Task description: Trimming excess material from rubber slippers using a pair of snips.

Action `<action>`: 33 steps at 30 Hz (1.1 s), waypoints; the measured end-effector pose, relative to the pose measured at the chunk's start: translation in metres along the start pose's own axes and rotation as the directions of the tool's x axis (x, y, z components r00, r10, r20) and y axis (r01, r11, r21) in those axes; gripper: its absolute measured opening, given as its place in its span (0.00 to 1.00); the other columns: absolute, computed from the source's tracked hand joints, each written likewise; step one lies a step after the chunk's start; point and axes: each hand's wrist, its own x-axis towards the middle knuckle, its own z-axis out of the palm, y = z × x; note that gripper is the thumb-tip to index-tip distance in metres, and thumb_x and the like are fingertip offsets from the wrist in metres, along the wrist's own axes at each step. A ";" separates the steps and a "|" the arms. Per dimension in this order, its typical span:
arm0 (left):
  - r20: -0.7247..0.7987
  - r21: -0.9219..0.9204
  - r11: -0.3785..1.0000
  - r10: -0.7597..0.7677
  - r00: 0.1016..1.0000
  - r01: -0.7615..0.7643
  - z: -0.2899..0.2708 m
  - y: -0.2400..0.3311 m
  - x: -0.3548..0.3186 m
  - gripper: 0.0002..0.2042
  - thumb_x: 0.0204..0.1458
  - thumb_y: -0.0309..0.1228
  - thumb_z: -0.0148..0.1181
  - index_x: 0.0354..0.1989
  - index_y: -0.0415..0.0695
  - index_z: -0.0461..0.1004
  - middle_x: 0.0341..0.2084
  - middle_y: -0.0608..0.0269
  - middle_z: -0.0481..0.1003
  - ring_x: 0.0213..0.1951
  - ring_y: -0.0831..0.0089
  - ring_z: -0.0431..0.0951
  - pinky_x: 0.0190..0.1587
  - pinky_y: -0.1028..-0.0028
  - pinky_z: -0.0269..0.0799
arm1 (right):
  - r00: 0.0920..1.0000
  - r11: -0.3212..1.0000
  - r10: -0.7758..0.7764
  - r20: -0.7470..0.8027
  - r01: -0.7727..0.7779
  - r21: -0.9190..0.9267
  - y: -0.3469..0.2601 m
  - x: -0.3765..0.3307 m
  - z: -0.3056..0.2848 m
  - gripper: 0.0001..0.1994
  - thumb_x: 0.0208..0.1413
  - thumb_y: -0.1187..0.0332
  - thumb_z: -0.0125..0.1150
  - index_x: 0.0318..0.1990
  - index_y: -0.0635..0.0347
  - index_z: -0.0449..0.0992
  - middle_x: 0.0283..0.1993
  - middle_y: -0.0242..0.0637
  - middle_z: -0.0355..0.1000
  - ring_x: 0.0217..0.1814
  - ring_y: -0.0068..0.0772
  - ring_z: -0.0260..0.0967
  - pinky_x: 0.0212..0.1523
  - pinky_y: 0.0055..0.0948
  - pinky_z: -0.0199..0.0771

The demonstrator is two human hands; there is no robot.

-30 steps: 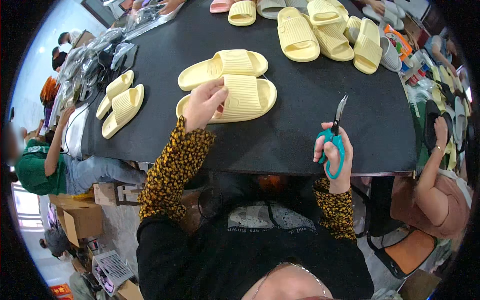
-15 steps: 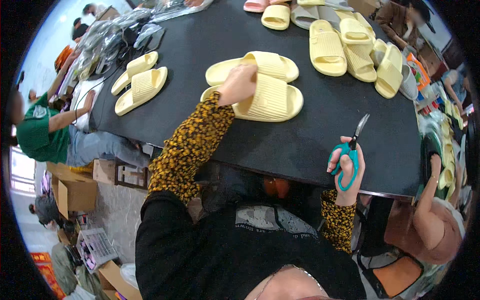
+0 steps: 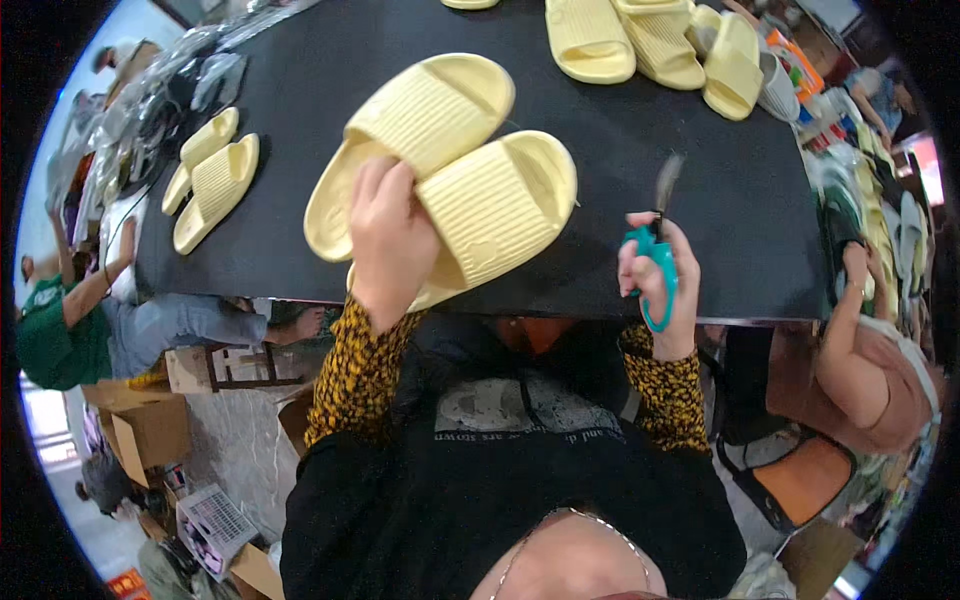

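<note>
Head view: the right hand (image 3: 682, 290) grasps one pair of teal-handled scissors (image 3: 660, 253), blades pointing away from the body. The left hand (image 3: 393, 250) is clenched on two yellow slippers (image 3: 500, 205) where they meet, and is the nearer hand; the pair lies ahead and to the left of the scissors, long axes slanting away rightward, toes outermost. Farther left, two more slippers (image 3: 224, 182) rest on one black table (image 3: 740, 220). At far right, overlapping stacked slippers (image 3: 590, 45) number at least four, exact count uncertain.
</note>
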 end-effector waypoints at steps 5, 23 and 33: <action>-0.083 0.037 0.999 -0.027 0.996 0.030 -0.009 0.012 -0.016 0.10 0.40 0.15 0.55 0.34 0.33 0.71 0.30 0.50 0.71 0.34 0.52 0.69 0.38 0.62 0.66 | 0.911 0.668 -0.143 0.387 0.378 -0.641 -0.014 0.002 0.013 0.25 0.44 0.72 0.70 0.52 0.64 0.69 0.39 0.40 0.73 0.36 0.27 0.71 0.36 0.26 0.71; -0.114 0.129 0.990 0.065 0.991 -0.050 -0.022 0.008 -0.033 0.14 0.36 0.12 0.53 0.36 0.32 0.72 0.33 0.49 0.71 0.34 0.52 0.69 0.38 0.61 0.66 | 0.883 0.522 0.038 0.467 0.381 -0.763 -0.031 0.007 0.038 0.24 0.42 0.68 0.69 0.48 0.60 0.67 0.35 0.42 0.68 0.37 0.42 0.69 0.38 0.37 0.70; -0.076 0.165 0.981 0.114 0.991 -0.100 -0.020 0.014 -0.031 0.15 0.34 0.12 0.54 0.36 0.32 0.72 0.33 0.50 0.70 0.35 0.52 0.69 0.38 0.61 0.66 | 0.880 0.520 -0.002 0.476 0.407 -0.751 -0.036 0.013 0.041 0.21 0.45 0.68 0.65 0.48 0.59 0.67 0.34 0.42 0.71 0.34 0.42 0.72 0.35 0.37 0.72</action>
